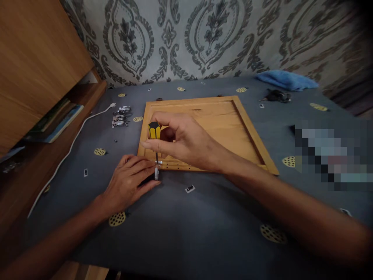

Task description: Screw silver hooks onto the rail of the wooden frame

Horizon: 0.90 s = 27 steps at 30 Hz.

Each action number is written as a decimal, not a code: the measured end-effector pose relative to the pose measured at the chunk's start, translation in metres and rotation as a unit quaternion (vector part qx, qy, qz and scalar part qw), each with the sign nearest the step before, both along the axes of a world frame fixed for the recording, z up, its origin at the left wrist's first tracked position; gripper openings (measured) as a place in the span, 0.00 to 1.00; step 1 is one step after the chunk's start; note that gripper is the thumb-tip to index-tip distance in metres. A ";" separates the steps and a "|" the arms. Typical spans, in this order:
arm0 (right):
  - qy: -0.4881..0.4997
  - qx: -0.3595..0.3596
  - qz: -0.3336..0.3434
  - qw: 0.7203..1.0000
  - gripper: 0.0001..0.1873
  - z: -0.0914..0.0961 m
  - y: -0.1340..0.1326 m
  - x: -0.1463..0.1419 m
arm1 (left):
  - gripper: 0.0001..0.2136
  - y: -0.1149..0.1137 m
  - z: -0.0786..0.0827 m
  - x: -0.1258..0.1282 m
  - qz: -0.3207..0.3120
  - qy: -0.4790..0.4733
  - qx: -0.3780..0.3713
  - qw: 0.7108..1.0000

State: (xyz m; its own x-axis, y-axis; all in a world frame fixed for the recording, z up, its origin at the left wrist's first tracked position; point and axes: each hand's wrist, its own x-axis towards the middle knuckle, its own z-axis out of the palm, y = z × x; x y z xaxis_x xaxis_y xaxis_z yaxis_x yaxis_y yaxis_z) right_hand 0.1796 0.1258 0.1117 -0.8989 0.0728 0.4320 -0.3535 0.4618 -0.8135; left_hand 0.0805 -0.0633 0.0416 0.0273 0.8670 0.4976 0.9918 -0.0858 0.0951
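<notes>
A wooden cabinet door panel [221, 124] lies flat on a grey patterned cloth. My right hand [183, 142] is closed around a yellow-and-black screwdriver [154, 131], held upright with its tip down at the panel's near left edge. My left hand [131, 181] rests on the cloth beside that edge, fingers pinched on a small metal hinge piece [156, 172] right under the screwdriver tip. A row of small holes runs along the panel's near rail.
Several metal hinges [121, 116] lie at the back left beside a white cable [72, 144]. A wooden shelf with books [55, 120] stands at the left. A blue cloth [287, 79] and a dark object [276, 95] lie at the back right.
</notes>
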 end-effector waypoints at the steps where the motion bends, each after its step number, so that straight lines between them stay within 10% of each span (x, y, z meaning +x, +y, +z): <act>1: -0.014 -0.013 0.029 0.999 0.12 0.002 0.003 0.001 | 0.11 0.000 0.000 0.000 -0.001 -0.001 -0.004 1.000; 6: -0.078 -0.078 0.155 0.982 0.11 0.005 0.013 0.001 | 0.11 -0.001 0.000 -0.001 -0.004 -0.002 -0.007 1.000; 15: 0.027 -0.006 -0.047 0.999 0.16 -0.010 -0.002 -0.005 | 0.10 -0.001 0.001 0.000 -0.007 -0.006 -0.011 1.000; 23: -0.056 -0.108 0.134 0.984 0.05 0.003 0.009 -0.001 | 0.11 0.000 0.001 -0.001 -0.007 -0.005 -0.009 1.000; 27: -0.038 -0.123 0.105 0.986 0.09 -0.003 0.006 -0.003 | 0.10 0.000 0.001 -0.001 -0.006 -0.007 -0.013 1.000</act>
State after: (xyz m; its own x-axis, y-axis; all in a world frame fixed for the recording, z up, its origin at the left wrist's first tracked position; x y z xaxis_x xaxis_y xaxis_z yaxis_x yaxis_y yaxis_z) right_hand 0.1769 0.1315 0.1086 -0.9347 -0.0238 0.3547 -0.3535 0.1698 -0.9199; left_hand 0.0797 -0.0638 0.0425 0.0311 0.8789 0.4759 0.9892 -0.0954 0.1116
